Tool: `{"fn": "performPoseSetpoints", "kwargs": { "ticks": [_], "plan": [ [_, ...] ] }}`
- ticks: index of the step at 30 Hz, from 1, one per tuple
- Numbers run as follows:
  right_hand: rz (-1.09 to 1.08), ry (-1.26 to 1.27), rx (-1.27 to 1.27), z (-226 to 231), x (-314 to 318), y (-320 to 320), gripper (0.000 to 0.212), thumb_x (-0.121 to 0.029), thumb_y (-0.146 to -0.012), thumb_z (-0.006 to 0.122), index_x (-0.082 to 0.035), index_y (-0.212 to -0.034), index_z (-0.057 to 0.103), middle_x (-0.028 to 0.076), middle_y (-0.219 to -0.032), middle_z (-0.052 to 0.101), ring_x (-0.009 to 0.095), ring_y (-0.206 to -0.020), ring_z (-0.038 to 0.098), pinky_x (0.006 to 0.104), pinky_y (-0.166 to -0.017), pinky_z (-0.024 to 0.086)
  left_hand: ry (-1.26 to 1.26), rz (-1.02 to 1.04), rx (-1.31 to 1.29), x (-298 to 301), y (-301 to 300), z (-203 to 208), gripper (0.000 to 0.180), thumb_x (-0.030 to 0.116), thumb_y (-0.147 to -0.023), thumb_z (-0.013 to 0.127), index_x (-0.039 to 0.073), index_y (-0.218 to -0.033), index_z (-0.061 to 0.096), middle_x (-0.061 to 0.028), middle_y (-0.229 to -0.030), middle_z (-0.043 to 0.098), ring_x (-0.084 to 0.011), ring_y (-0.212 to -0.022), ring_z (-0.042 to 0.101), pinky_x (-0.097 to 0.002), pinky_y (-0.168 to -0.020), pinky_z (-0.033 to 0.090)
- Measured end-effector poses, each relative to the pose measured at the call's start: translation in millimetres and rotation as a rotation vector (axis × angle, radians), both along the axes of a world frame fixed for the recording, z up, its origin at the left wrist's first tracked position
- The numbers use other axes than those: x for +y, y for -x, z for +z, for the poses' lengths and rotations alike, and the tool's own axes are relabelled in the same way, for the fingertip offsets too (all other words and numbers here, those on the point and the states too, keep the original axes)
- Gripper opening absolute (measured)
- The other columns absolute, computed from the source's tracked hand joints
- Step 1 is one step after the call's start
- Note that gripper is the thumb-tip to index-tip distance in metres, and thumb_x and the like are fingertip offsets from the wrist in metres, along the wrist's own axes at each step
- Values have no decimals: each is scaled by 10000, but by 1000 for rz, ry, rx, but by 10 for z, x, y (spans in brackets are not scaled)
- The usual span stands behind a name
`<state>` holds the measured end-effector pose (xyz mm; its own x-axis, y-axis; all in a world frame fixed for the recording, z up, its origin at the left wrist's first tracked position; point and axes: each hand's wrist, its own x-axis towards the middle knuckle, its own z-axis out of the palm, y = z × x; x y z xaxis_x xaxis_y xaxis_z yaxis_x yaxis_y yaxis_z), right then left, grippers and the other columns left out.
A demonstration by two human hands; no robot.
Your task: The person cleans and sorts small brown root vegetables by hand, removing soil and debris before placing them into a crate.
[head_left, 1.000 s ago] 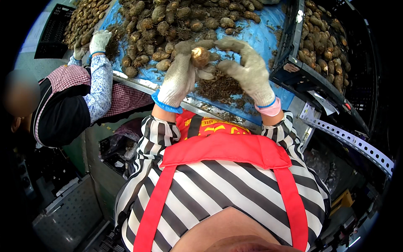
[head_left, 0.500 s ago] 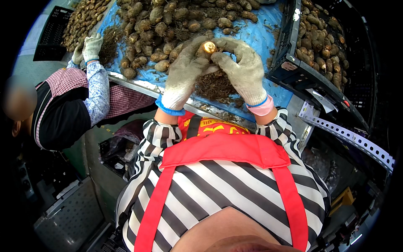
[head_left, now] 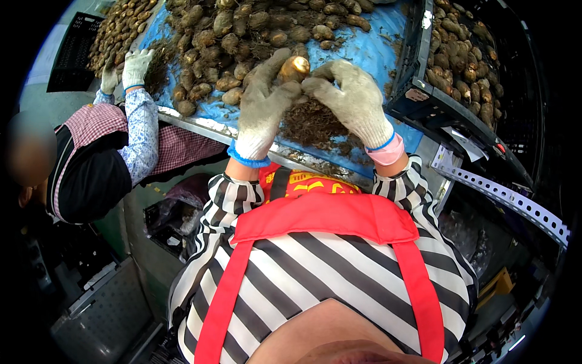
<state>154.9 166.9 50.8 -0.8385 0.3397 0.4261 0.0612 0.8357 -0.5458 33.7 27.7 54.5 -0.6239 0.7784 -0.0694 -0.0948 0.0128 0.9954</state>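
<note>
A brown taro corm (head_left: pixel 294 69) with a pale cut end is held in my gloved left hand (head_left: pixel 264 100), its fingers closed round the corm above the table. My gloved right hand (head_left: pixel 354 100) is just right of it, thumb and fingers drawn together close to the corm. Whatever those fingertips may pinch is hidden. Beneath both hands lies a heap of brown root fibres (head_left: pixel 312 126). Many unpeeled, hairy taro corms (head_left: pixel 242 36) are piled on the blue sheet (head_left: pixel 379 51) beyond my hands.
To the right stands a black crate (head_left: pixel 418 91) filled with taro corms (head_left: pixel 464 60). A co-worker's gloved hand (head_left: pixel 137 68) is at the table's left, by another corm pile (head_left: pixel 118 33) and a black crate (head_left: pixel 74 51). The metal table edge (head_left: pixel 206 124) runs in front of me.
My right hand has drawn back slightly to the right from the corm. The corm has tilted and moved slightly left in my left hand, showing more of its side.
</note>
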Motion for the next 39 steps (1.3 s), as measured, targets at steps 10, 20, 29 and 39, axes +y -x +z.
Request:
{"fn": "performPoseSetpoints", "kwargs": {
  "ticks": [10, 20, 29, 39],
  "plan": [
    [-50, 100, 1, -181, -24, 90, 297, -329, -909, 630, -39, -936, 683, 165, -913, 650, 381, -893, 634, 469, -788, 511, -13, 23, 307, -21, 67, -176, 583, 66, -904, 682, -21, -1442, 474, -152, -1386, 560, -217, -1236, 583, -321, -1006, 525],
    [260, -313, 149, -362, 278, -19, 157, -223, -881, 657, -83, -937, 697, 93, -850, 638, 300, -799, 659, 417, -627, 540, -97, 60, -118, -2, 57, -176, 676, 99, -888, 636, -27, -1501, 377, -230, -1398, 510, -275, -1254, 567, -372, -944, 576],
    [166, -214, 44, -262, 221, 73, 363, -392, -952, 601, -38, -928, 675, 121, -889, 649, 344, -830, 650, 458, -732, 538, -131, -92, -280, -67, 61, -103, 635, 45, -910, 561, -89, -1489, 337, -228, -1340, 565, -270, -1149, 648, -338, -913, 591],
    [38, 287, -208, -143, 216, -64, 374, -422, -925, 616, -89, -1045, 738, 136, -1038, 691, 336, -975, 672, 432, -853, 527, -402, -160, -694, -74, 134, -429, 720, 1, -874, 544, -78, -1522, 241, -246, -1260, 585, -296, -1014, 689, -364, -865, 617]
  ]
}}
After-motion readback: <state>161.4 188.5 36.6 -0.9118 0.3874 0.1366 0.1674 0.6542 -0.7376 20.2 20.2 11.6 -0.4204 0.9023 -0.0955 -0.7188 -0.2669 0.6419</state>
